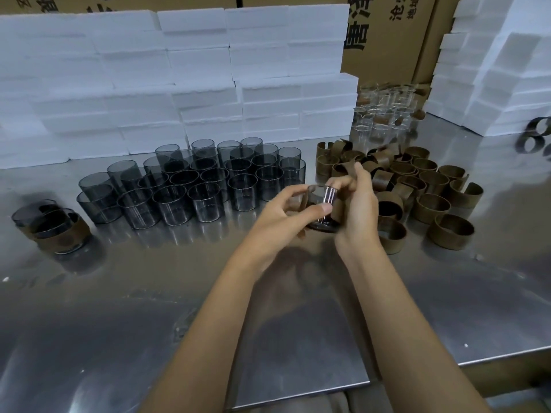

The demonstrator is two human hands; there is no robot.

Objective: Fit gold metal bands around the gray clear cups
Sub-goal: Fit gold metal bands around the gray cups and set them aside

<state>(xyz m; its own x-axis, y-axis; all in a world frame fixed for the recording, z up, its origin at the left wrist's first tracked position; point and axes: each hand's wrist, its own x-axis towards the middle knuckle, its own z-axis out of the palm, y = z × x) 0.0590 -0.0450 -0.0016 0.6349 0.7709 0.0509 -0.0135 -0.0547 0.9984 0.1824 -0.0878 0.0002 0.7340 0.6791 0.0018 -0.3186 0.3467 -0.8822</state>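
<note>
A gray clear cup [322, 201] stands on the steel table between both my hands, with a gold metal band [338, 211] partly wrapped round its right side. My left hand [278, 214] grips the cup from the left, thumb across its front. My right hand [359, 210] curls round the band and cup from the right. Several bare gray cups [208, 180] stand clustered behind and to the left. A pile of loose gold bands [426, 189] lies to the right. Two cups fitted with bands [56, 226] sit at the far left.
White foam blocks [179, 84] are stacked along the back and at the right [501, 70]. Several colourless clear cups [384, 108] stand at the back right. Cardboard boxes [387, 34] rise behind. The steel table's front edge [298, 391] runs near my forearms.
</note>
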